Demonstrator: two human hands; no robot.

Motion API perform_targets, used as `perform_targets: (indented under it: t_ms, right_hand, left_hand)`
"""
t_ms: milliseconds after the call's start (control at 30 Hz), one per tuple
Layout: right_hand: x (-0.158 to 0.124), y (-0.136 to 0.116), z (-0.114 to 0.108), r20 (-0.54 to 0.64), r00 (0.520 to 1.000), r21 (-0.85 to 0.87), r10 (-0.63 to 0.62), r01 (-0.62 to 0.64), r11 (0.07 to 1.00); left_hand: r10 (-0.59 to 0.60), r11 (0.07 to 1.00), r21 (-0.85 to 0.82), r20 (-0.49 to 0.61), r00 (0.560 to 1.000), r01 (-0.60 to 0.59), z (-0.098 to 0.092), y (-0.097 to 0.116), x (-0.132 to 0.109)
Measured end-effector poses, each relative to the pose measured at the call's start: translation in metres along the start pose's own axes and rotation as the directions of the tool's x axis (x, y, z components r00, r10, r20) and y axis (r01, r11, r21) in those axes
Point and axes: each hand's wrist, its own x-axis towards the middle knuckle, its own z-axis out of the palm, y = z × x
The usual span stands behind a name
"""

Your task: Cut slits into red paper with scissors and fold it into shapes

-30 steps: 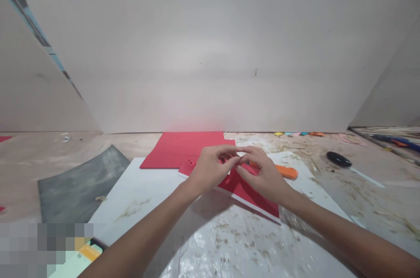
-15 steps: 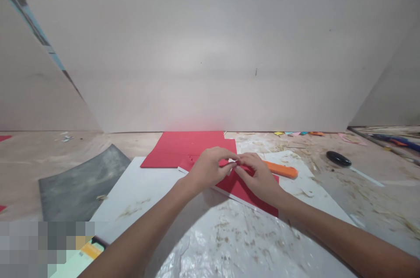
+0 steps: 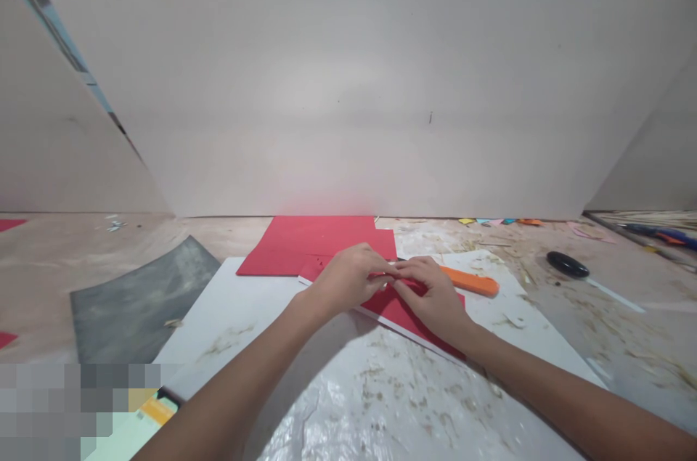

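Note:
My left hand (image 3: 348, 278) and my right hand (image 3: 430, 292) meet fingertip to fingertip over a red foam sheet (image 3: 406, 316) with a white underside. Both hands have their fingers curled in a pinch on something small between them that I cannot make out. The red sheet lies on a white board (image 3: 255, 308) in front of me. A larger red sheet (image 3: 305, 243) lies flat just behind the hands. An orange utility knife (image 3: 471, 282) rests right of my right hand, its near end hidden by the fingers.
A tall white foam board (image 3: 348, 98) stands upright across the back. A dark grey sheet (image 3: 136, 294) lies at the left. A black-handled tool (image 3: 569, 265) and coloured scraps (image 3: 498, 221) sit at the right on the littered tabletop. A card (image 3: 144, 417) lies at lower left.
Both hands have sunk slightly toward the red sheet and closed tighter together; the view has shifted a little.

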Motion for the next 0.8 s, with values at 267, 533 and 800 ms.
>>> perform_targets:
  t_ms: [267, 533, 800]
  right_hand:
    - [-0.0016, -0.0084, -0.0032, -0.057, 0.997, -0.03, 0.047, -0.049, 0.998]
    - [-0.0037, -0.0094, -0.0017, -0.06, 0.998, -0.067, 0.003, -0.007, 0.998]
    - [-0.0028, -0.0097, -0.0019, -0.03, 0.999, -0.093, 0.016, -0.019, 0.996]
  left_hand:
    - [0.06, 0.996, 0.068, -0.097, 0.994, -0.053, 0.0037, 0.0008, 0.0024]
    - [0.089, 0.992, 0.097, -0.021, 0.996, -0.086, -0.0001, 0.0033, 0.0027]
    - [0.037, 0.995, 0.094, 0.031, 0.999, -0.04, -0.0021, 0.0031, 0.0008]
